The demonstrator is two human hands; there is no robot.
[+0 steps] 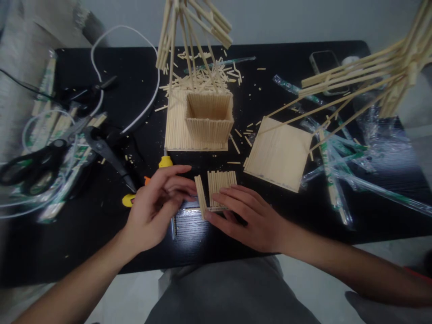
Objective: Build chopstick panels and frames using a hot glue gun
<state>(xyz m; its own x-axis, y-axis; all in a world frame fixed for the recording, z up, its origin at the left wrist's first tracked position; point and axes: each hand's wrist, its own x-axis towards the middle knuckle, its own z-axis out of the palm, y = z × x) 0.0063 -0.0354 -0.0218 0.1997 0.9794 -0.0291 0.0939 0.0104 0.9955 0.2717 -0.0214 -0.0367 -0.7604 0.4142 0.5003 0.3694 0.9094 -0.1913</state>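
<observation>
On a black table [297, 216] lies a small panel of wooden sticks [221, 182] laid side by side. My right hand [249, 216] rests flat on its near edge, fingers stretched out and pressing it down. My left hand [158, 207] hovers just left of it, fingers loosely spread, tips close to a single stick [200, 193] at the panel's left side. Behind stands an open stick box on a stick base [207, 119]. A square stick panel [278, 153] lies to the right.
Black scissors [37, 164], pliers [108, 153] and a yellow-handled tool [165, 162] lie at the left, with a white cable [148, 103] and plastic wrappers. Loose stick scraps [202, 78] litter the back. Stick frameworks [371, 72] hang close to the camera. A phone [326, 63] lies far right.
</observation>
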